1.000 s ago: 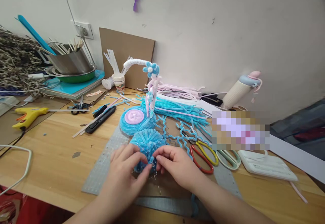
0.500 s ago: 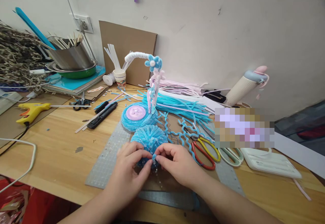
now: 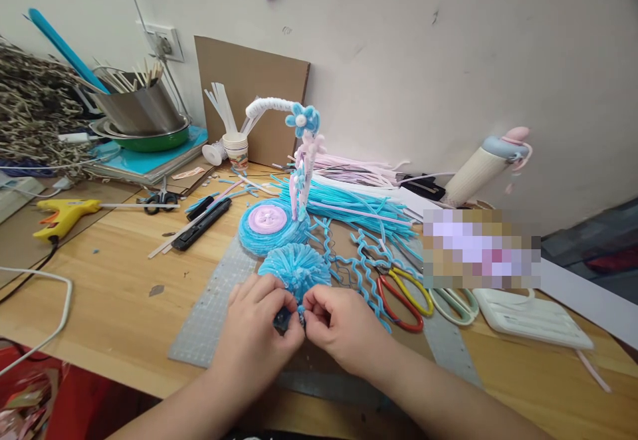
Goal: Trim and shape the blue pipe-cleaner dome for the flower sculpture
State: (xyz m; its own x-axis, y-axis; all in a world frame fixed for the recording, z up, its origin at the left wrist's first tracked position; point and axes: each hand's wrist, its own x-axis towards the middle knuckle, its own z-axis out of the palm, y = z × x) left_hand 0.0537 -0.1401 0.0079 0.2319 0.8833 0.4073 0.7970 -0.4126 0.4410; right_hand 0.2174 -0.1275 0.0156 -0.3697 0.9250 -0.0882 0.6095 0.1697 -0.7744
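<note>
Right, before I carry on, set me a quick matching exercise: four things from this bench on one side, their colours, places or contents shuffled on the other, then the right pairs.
Things:
1. Glue gun
2. Chenille pom-pom
3. Paper cups
4. Utility knife

Descriptions:
A. Stacked, with pale strips standing in them
B. Black, lying left of the grey cutting mat
C. Yellow, with a pale stick protruding from it
D. Blue, just beyond the left hand and right hand

Pairs: 1-C, 2-D, 3-A, 4-B
</note>
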